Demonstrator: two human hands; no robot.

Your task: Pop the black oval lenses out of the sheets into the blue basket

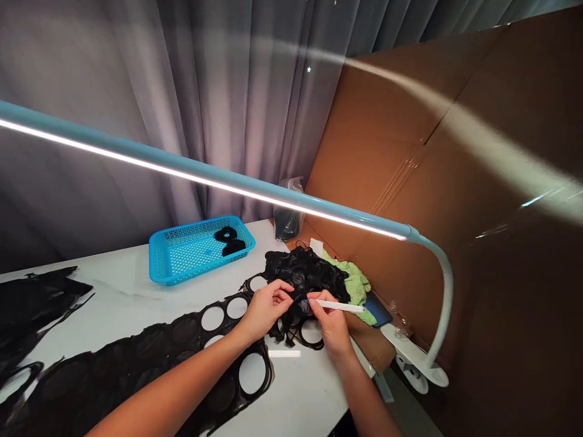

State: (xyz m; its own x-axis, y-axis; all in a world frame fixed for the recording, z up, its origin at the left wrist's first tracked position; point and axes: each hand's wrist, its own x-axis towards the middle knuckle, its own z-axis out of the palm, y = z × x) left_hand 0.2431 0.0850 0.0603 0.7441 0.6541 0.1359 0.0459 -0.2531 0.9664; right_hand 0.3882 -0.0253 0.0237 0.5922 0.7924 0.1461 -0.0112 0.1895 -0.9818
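My left hand (pixel 268 311) has its fingers curled together at the edge of a small black ring-like piece (pixel 299 298). They appear to pinch it; the exact contact is too small to see. Opposite it, my right hand (pixel 334 328) grips a slim white pen-like tool (pixel 341 305), with its working tip hidden near the black piece. Just behind both hands lies a heap of black rubbery scraps (pixel 305 270). Under and left of my left forearm stretches a black rubbery sheet (pixel 150 349) with rows of round shapes, several of them open holes showing the white table (pixel 305 388).
A blue perforated basket (pixel 182 276) holds a few black round pieces (pixel 233 247). More black sheet (pixel 36 309) lies far left. A lit lamp bar (pixel 204 176) crosses above the hands, clamped at right (pixel 432 370). A green cloth (pixel 357 282) and cardboard wall (pixel 410 152) border the right.
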